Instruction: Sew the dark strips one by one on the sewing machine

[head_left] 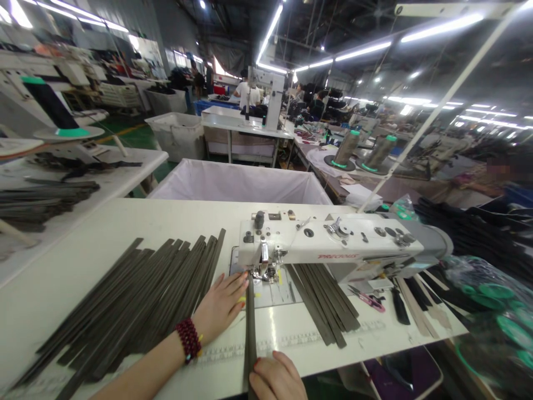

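Observation:
A long grey-brown fabric strip runs from the front of the table up to the needle area of a white sewing machine. My left hand, a dark red bead bracelet on its wrist, lies flat with fingers stretched out. Its fingertips touch the strip's left edge beside the presser foot. Nearer to me, my right hand is closed on the strip, thumb and fingers around its lower part. Many similar strips are heaped left of my left hand. More strips lie right of the needle.
Pink-handled scissors and a black-handled tool lie at the right. A printed ruler crosses the table's front. Behind the table stands a cloth-lined bin. Thread cones stand at the back right.

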Demonstrator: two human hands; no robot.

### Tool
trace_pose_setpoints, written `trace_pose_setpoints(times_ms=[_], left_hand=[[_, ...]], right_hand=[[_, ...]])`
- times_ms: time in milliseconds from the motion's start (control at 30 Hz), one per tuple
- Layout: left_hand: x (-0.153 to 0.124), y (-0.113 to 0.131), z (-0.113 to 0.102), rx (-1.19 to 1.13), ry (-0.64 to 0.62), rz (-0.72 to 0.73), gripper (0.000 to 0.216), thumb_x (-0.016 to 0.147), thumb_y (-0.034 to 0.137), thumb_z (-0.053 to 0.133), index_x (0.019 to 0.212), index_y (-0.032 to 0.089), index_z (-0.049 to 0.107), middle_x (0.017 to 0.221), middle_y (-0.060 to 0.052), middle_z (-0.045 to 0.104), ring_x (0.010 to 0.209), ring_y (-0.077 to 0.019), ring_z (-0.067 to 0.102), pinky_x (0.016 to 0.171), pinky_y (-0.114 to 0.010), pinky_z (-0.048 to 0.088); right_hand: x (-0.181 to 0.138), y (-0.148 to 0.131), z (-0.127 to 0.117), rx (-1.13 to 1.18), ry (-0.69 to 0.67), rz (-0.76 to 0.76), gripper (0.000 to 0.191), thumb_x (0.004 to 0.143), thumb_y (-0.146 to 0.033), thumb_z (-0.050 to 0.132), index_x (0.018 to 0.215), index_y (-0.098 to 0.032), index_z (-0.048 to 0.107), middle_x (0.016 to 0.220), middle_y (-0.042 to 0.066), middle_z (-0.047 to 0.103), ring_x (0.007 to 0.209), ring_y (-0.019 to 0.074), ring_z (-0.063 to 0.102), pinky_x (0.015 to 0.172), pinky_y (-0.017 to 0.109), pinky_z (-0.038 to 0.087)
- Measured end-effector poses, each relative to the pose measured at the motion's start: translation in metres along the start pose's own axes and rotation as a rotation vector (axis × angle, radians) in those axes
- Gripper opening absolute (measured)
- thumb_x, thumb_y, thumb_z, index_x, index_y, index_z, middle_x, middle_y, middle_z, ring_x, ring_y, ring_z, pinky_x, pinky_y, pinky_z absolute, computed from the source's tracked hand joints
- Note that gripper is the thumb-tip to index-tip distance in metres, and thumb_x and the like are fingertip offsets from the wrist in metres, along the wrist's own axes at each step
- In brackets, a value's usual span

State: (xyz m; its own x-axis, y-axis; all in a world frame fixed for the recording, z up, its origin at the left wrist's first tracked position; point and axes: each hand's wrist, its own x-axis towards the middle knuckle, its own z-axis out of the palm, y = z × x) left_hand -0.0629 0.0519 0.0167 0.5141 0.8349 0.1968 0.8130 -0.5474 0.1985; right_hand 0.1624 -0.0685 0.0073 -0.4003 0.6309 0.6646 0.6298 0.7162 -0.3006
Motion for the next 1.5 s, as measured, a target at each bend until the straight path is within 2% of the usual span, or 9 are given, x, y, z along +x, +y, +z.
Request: trace_pose_setpoints(times_ms=[133, 200, 367, 500, 700, 933, 1067, 1500], left_hand=[[0.0, 0.001, 0.001, -0.025, 0.016, -0.009, 0.043, 0.094, 0.022, 0.048, 0.136, 0.018, 0.053, 0.147, -0.009, 0.049, 0.132, -0.0277, 0.046, 0.111, -0.056, 0.035], [-0.001, 0.002, 0.001, -0.031, 0.021, -0.011, 0.043, 0.093, 0.022, 0.048, 0.136, 0.018, 0.053, 0.147, -0.009, 0.049, 0.132, -0.0276, 0.046, 0.111, -0.056, 0.035], [0.0, 0.002, 0.001, -0.023, 0.036, -0.01, 0.044, 0.093, 0.022, 0.047, 0.137, 0.018, 0.053, 0.146, -0.01, 0.05, 0.133, -0.0274, 0.046, 0.112, -0.054, 0.034], [0.002, 0.0, 0.004, -0.01, 0.041, -0.013, 0.045, 0.094, 0.025, 0.047, 0.138, 0.017, 0.052, 0.145, -0.011, 0.051, 0.133, -0.0278, 0.046, 0.113, -0.055, 0.032], [0.004, -0.005, 0.008, -0.013, 0.058, 0.005, 0.046, 0.096, 0.027, 0.047, 0.14, 0.018, 0.05, 0.142, -0.012, 0.053, 0.133, -0.0284, 0.045, 0.113, -0.055, 0.032], [0.007, -0.008, 0.01, -0.009, 0.054, 0.009, 0.044, 0.095, 0.029, 0.048, 0.138, 0.017, 0.051, 0.138, -0.013, 0.057, 0.131, -0.0295, 0.048, 0.111, -0.056, 0.033], [0.008, -0.01, 0.01, -0.004, 0.045, 0.011, 0.044, 0.095, 0.03, 0.049, 0.137, 0.017, 0.051, 0.137, -0.012, 0.057, 0.13, -0.0292, 0.048, 0.112, -0.056, 0.033], [0.011, -0.011, 0.009, 0.017, 0.04, 0.022, 0.04, 0.093, 0.026, 0.051, 0.131, 0.014, 0.055, 0.132, -0.014, 0.06, 0.125, -0.0313, 0.051, 0.108, -0.058, 0.036]], right_hand=[[-0.007, 0.001, 0.012, 0.02, 0.163, 0.012, 0.027, 0.097, -0.015, 0.036, 0.095, -0.022, 0.062, 0.083, 0.001, 0.073, 0.082, 0.0118, 0.07, 0.105, 0.033, 0.045], [-0.008, 0.003, 0.014, 0.005, 0.191, -0.001, 0.027, 0.096, -0.016, 0.035, 0.092, -0.022, 0.062, 0.079, 0.0, 0.072, 0.078, 0.0114, 0.07, 0.109, 0.033, 0.04], [0.014, 0.008, -0.006, -0.006, 0.128, -0.041, 0.022, 0.083, -0.007, 0.043, 0.09, -0.02, 0.059, 0.078, -0.001, 0.071, 0.076, 0.0103, 0.07, 0.116, 0.033, 0.03], [0.04, 0.014, -0.024, 0.008, 0.044, -0.069, 0.024, 0.077, -0.004, 0.045, 0.091, -0.019, 0.058, 0.083, 0.0, 0.071, 0.077, 0.0094, 0.069, 0.117, 0.032, 0.027], [0.055, 0.024, -0.029, -0.01, -0.046, -0.029, 0.025, 0.081, -0.007, 0.048, 0.1, -0.021, 0.056, 0.086, -0.001, 0.071, 0.08, 0.0113, 0.068, 0.11, 0.037, 0.036], [0.069, 0.032, -0.021, -0.047, -0.144, 0.043, 0.018, 0.089, -0.012, 0.049, 0.101, -0.022, 0.057, 0.089, 0.0, 0.068, 0.08, 0.0135, 0.063, 0.107, 0.041, 0.035], [0.072, 0.041, -0.01, -0.093, -0.182, 0.064, 0.011, 0.092, -0.015, 0.049, 0.094, -0.022, 0.059, 0.08, -0.001, 0.063, 0.076, 0.0147, 0.057, 0.102, 0.041, 0.036], [0.09, 0.064, 0.028, -0.197, -0.277, 0.046, 0.009, 0.091, -0.017, 0.059, 0.083, -0.022, 0.06, 0.071, -0.001, 0.058, 0.073, 0.0165, 0.051, 0.089, 0.038, 0.035]])
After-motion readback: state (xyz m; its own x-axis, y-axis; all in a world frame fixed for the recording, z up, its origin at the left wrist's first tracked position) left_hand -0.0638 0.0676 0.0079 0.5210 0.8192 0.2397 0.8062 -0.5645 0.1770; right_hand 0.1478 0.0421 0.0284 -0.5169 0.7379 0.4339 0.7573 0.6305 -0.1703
